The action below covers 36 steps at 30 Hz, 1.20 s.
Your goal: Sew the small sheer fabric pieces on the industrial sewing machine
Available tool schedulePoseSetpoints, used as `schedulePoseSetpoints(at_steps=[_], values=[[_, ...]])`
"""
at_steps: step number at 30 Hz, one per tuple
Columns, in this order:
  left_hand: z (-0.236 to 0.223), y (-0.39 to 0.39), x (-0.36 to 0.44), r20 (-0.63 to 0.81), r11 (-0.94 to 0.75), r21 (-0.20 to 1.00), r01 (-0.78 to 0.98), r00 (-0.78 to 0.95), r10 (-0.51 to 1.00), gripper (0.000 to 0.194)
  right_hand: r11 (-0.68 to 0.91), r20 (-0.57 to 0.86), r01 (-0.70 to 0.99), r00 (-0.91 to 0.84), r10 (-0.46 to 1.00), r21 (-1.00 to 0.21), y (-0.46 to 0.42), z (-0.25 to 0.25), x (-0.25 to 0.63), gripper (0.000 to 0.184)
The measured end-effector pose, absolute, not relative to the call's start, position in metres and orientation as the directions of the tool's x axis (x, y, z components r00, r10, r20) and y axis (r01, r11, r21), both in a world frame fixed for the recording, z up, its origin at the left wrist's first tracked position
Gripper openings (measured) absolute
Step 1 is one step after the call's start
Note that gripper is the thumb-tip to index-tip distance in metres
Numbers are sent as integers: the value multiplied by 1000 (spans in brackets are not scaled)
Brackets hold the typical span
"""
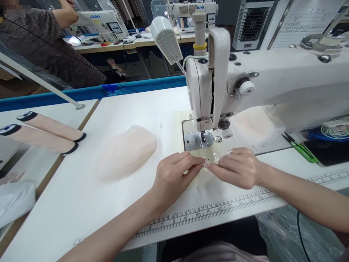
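Near the front edge of the counter (81,203), by the printed ruler strip (218,205), the left hand (174,176) and right hand (237,167) met fingertip to fingertip, both pinched shut on a small clear film piece (215,157) w/ pale sheer fabric (203,182) under it. The piece lay between the two hands, just in front of the needle plate (197,140). Judged by looks: v. light, limp, prob. slippery & easy to crease, so best held at its edges w/ fingertips, as here. Left of the hands sat a pale pink fabric pile (128,149), apart from them. Behind stood the sewing machine (272,83) w/ its lamp (167,40); green snips (302,148) lay toward the right edge. Far back-left, another person's arm (65,14) worked at a second machine.
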State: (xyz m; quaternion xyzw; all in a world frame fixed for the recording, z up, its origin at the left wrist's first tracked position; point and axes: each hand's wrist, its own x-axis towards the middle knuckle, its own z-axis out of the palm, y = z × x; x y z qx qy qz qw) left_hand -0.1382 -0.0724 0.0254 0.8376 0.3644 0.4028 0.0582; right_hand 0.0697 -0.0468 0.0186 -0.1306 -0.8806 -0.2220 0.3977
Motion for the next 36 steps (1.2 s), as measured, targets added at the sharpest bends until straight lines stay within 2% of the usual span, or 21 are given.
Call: schedulePoseSetpoints(at_steps=[2,3,5,7,8,10,11,13,16,19,21,24,27,30,33,35,36], values=[[31,-73,-138,584,-690,507,517,383,716,6,883,757,392,-650,69,256,-49,24,71,19],[35,-74,-138,522,-647,592,481,383,762,6,904,746,386,-654,127,185,-51,29,72,19],[44,-78,-138,302,-490,779,392,450,840,9,928,650,356,-680,339,-111,-57,41,75,16],[53,-81,-138,64,-295,901,317,577,814,11,788,391,293,-741,545,-542,-63,56,79,8],[55,-82,-137,-7,-234,925,300,629,777,11,653,230,306,-764,602,-693,-65,62,80,6],[52,-81,-135,-27,-238,919,315,652,757,11,424,-32,395,-761,648,-815,-65,69,81,6],[48,-80,-134,5,-292,887,358,625,781,12,366,-102,445,-736,669,-817,-63,68,80,6],[36,-74,-130,109,-419,760,497,537,836,16,357,-128,541,-666,735,-761,-56,60,76,8],[16,-64,-127,232,-494,542,680,444,865,12,417,-44,631,-582,812,-654,-44,39,68,8],[6,-59,-126,319,-500,423,755,393,863,14,451,32,687,-530,848,-570,-36,24,64,10],[5,-59,-128,393,-555,313,771,427,814,16,457,56,725,-503,862,-515,-34,21,63,11],[5,-64,-130,530,-679,49,732,558,639,11,458,78,763,-479,875,-456,-33,20,61,12],[7,-71,-130,552,-724,-163,671,670,497,15,475,93,774,-483,870,-419,-33,20,60,13],[9,-76,-129,493,-732,-200,652,712,499,15,491,109,800,-486,867,-345,-33,20,63,15],[9,-77,-128,481,-739,-158,655,705,521,22,497,183,852,-468,864,-166,-32,24,72,16],[7,-77,-128,487,-744,-117,658,691,535,22,449,248,891,-422,872,-64,-29,27,77,28],[7,-77,-128,489,-746,-98,659,685,541,22,424,277,904,-395,876,-51,-28,27,79,34]])
